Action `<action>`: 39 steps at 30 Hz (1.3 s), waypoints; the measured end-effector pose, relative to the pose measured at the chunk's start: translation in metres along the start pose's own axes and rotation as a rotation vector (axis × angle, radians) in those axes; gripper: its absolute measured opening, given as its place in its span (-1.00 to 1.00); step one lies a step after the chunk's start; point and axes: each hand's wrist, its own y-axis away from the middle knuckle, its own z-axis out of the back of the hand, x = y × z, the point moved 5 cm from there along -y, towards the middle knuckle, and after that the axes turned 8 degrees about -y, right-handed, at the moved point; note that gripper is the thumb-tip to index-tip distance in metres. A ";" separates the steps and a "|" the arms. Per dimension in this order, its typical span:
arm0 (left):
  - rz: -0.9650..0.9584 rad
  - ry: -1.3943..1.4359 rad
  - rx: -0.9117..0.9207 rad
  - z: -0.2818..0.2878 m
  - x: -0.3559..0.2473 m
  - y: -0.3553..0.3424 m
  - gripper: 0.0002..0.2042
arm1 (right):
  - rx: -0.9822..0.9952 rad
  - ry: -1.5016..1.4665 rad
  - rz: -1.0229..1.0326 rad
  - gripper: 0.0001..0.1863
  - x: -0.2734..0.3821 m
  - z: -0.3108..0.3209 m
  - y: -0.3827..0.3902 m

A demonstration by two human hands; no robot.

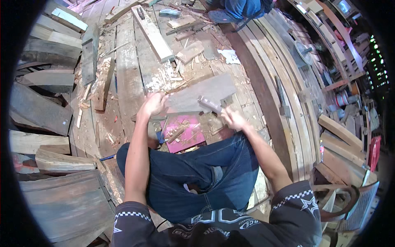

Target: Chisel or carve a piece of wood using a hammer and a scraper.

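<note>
A flat greyish wooden board (205, 88) lies across the floor in front of my crossed legs. At its left end my left hand (154, 103) is closed, its fingers curled; anything inside them is hidden. My right hand (234, 119) grips a pale cylindrical tool (210, 104), which points up and left over the board's right part; it looks slightly smeared. Under the board's near edge sits a bright pink panel (187, 142), strewn with wood chips and a brown wood scrap (176, 135).
A long squared timber (152, 35) lies beyond the board, among shavings. Curved wood pieces (47, 80) are stacked at the left. Long planks (284, 82) run along the right, with a hammer (283, 99) on them. Another person's leg and blue clog (224, 16) show at the top.
</note>
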 end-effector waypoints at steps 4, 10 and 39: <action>0.034 0.007 -0.079 0.002 -0.007 -0.014 -0.75 | -0.436 -0.235 -0.457 -0.55 -0.048 0.032 0.003; 0.063 0.100 -0.049 -0.008 0.008 -0.009 -0.83 | -0.286 -0.171 -0.210 -0.54 -0.006 0.034 0.014; -0.071 0.060 -0.091 -0.002 -0.013 -0.013 -0.84 | -0.346 -0.213 -0.317 -0.55 -0.033 0.037 0.004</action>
